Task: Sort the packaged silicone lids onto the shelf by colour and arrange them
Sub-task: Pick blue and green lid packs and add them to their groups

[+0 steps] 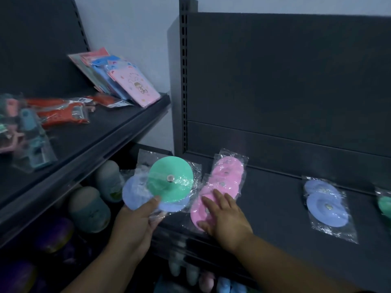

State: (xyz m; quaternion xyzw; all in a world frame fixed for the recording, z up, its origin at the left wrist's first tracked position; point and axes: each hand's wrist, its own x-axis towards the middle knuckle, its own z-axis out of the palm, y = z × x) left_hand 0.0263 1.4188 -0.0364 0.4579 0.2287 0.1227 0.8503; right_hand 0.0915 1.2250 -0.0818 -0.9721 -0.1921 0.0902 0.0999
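Nothing legible. Pink card pack (135,86), far up-left of right fingers (211,205): cartoon and cursive print, too blurred to read. White tag (121,103) on red pack (104,99) beside it: unreadable as well.

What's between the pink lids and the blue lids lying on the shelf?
Nothing: head view shows bare shelf between the pink lids and blue lids.

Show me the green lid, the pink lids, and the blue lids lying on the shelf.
Green lid (170,178): head view, its centre knob.
Pink lids (225,182): head view, a middle disc of the stack.
Blue lids (326,208): head view, centre of the front disc.
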